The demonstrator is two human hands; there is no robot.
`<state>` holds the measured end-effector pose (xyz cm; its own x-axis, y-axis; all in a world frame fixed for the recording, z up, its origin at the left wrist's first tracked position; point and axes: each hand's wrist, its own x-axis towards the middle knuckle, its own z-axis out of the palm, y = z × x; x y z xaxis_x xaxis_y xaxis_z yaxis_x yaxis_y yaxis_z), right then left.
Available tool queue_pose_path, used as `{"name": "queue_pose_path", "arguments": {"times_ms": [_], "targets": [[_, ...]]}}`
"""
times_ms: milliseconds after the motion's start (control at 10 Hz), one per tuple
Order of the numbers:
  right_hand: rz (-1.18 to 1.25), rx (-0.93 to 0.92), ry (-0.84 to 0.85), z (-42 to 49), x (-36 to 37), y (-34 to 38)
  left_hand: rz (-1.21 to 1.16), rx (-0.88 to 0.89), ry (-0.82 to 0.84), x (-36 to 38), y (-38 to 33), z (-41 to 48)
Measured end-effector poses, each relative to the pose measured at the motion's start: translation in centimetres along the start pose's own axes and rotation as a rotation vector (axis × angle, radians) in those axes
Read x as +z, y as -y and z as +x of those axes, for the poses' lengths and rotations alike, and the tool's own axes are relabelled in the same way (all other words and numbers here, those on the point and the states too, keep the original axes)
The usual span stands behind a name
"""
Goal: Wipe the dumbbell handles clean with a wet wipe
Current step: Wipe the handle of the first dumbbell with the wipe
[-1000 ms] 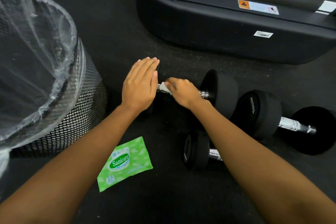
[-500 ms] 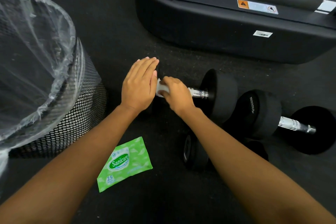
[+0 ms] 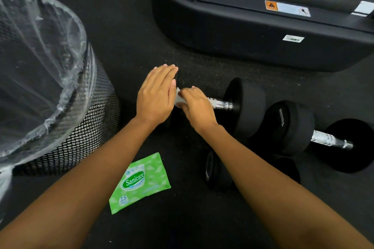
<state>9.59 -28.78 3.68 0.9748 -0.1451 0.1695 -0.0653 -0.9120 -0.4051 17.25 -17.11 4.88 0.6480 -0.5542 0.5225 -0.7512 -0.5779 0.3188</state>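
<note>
A black dumbbell (image 3: 245, 105) with a chrome handle (image 3: 219, 104) lies on the dark floor at centre. My right hand (image 3: 195, 107) grips a white wet wipe (image 3: 179, 98) wrapped round the left part of that handle. My left hand (image 3: 156, 95) lies flat with straight fingers on the dumbbell's left head, which it hides. A second, larger dumbbell (image 3: 293, 127) lies to the right, its chrome handle (image 3: 329, 140) bare. A smaller dumbbell (image 3: 212, 168) sits partly under my right forearm.
A green Sanicare wipe pack (image 3: 139, 183) lies on the floor between my forearms. A black mesh bin (image 3: 87, 131) with a clear plastic liner stands at left. The black base of a treadmill (image 3: 253, 32) fills the upper right.
My right hand slid the wipe left along the handle toward my left hand, baring more chrome on the right. My left hand stayed put.
</note>
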Motion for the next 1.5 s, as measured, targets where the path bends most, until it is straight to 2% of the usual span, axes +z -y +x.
{"name": "queue_pose_path", "arguments": {"times_ms": [200, 300, 400, 500, 600, 700, 800, 1000, 1100, 1200, 1400, 1500], "targets": [[0.071, 0.111, 0.018, -0.2, -0.6, -1.1, 0.005, 0.007, -0.006, -0.1, 0.0, -0.1], [0.018, 0.233, 0.156, 1.9, -0.5, -0.4, -0.006, 0.001, 0.0, -0.1, 0.0, -0.1], [0.009, 0.201, 0.175, 2.3, -0.1, 0.0, -0.017, -0.009, 0.001, -0.1, -0.1, -0.1], [0.076, 0.071, 0.142, 0.5, -0.5, -1.0, -0.013, -0.001, -0.007, -0.2, -0.1, -0.1], [0.057, 0.056, 0.151, -0.3, -1.5, -2.6, -0.012, 0.008, -0.011, -0.3, -0.2, -0.1], [0.03, 0.173, 0.195, 0.1, -2.1, -3.0, -0.004, 0.003, -0.001, -0.3, -0.2, -0.1], [-0.054, 0.205, 0.187, 0.9, -1.6, -2.1, -0.004, -0.001, 0.004, -0.2, -0.1, 0.0], [0.111, 0.074, 0.114, -1.3, -1.5, -2.6, -0.002, 0.004, -0.009, -0.2, -0.1, 0.0], [0.219, 0.169, 0.108, -1.7, -2.0, -3.0, 0.001, 0.011, -0.014, -0.2, -0.2, -0.1], [0.228, 0.241, 0.083, -1.3, -1.7, -1.9, 0.002, 0.007, -0.014, -0.1, -0.2, 0.0], [0.094, 0.078, -0.029, -1.5, -1.3, -0.5, 0.014, -0.008, -0.002, -0.2, -0.2, 0.2], [0.042, 0.002, -0.019, -0.7, -0.4, 0.7, 0.015, -0.005, 0.006, -0.3, -0.3, 0.0]]}}
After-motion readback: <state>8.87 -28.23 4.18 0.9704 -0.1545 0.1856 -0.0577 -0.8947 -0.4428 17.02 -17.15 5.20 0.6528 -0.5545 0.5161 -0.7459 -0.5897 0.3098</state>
